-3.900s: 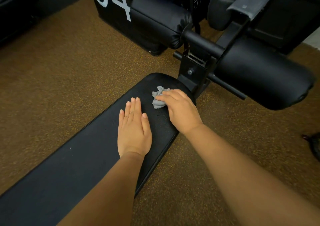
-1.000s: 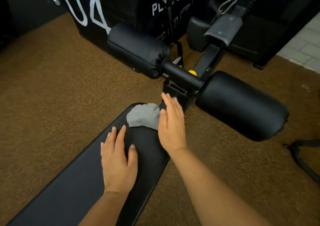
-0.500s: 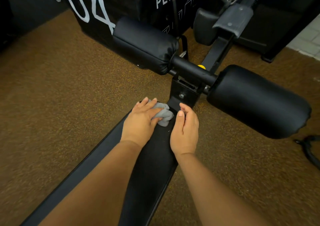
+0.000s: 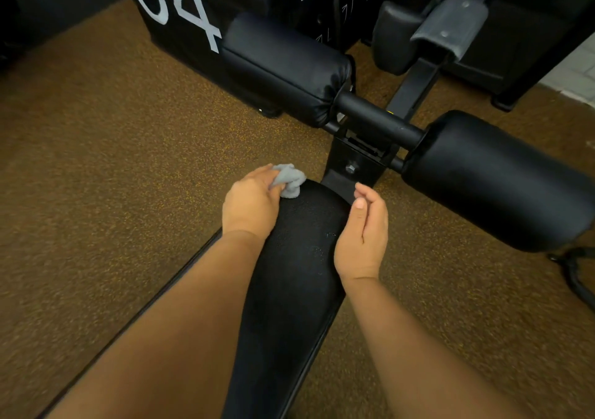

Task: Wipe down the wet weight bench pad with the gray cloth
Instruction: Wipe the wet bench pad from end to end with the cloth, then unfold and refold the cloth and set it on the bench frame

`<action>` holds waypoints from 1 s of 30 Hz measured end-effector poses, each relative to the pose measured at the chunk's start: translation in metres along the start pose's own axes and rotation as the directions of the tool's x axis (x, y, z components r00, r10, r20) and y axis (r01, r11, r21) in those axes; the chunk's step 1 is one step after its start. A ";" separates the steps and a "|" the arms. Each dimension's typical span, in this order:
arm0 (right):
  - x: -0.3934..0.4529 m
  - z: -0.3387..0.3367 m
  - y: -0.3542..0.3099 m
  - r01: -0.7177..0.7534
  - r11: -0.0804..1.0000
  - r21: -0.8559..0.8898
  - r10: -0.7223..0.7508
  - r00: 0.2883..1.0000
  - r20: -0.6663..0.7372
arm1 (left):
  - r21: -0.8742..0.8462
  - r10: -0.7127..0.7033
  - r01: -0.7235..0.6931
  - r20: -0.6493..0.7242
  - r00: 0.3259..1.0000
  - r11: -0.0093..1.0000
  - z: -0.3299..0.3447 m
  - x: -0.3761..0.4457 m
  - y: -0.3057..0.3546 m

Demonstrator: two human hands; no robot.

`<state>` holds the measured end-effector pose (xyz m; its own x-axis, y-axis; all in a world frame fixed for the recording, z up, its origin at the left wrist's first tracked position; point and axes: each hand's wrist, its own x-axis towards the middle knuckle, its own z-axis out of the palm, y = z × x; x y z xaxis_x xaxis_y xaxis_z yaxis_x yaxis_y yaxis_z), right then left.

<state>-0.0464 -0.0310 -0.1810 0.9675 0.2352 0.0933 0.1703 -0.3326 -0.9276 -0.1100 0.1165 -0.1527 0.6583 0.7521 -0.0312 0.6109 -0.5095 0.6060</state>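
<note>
The black weight bench pad (image 4: 299, 257) runs from the bottom of the view up to its rounded far end at the centre. Small water drops glint on it near its right edge. My left hand (image 4: 249, 208) grips the bunched gray cloth (image 4: 288, 180) at the pad's far left corner. My right hand (image 4: 362, 232) rests at the pad's right edge with its fingers loosely curled and nothing in it.
Beyond the pad's end stand the bench's black upright bracket (image 4: 354, 164) and two black roller pads (image 4: 283, 64) (image 4: 492, 177) on a crossbar. A black box marked "04" (image 4: 180, 10) stands behind. Brown speckled floor (image 4: 112, 161) lies on both sides. A black strap (image 4: 576, 277) lies at far right.
The cloth passed from my right hand to my left hand, which now grips it at the pad's far left corner. My right hand has drawn back to the pad's right edge.
</note>
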 end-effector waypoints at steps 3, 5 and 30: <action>0.000 -0.001 0.000 -0.044 0.996 0.074 0.047 0.998 -0.033 | -0.076 -0.046 0.040 -0.074 0.996 0.996 0.001 -0.011 -0.001; 0.001 -0.002 0.000 -0.070 0.992 0.108 0.075 0.996 -0.037 | -0.118 -0.105 0.089 -0.138 0.985 0.989 0.000 -0.020 -0.003; -0.011 -0.080 -0.009 -0.575 0.738 0.353 0.487 0.816 0.312 | 0.024 0.368 -0.368 -0.005 0.930 0.929 0.071 -0.142 0.075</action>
<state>-0.0439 -0.1040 -0.1443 0.8139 0.3150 -0.4881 -0.4969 -0.0579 -0.8659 -0.1267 -0.0583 -0.1598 0.8350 0.5134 0.1980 0.3359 -0.7606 0.5556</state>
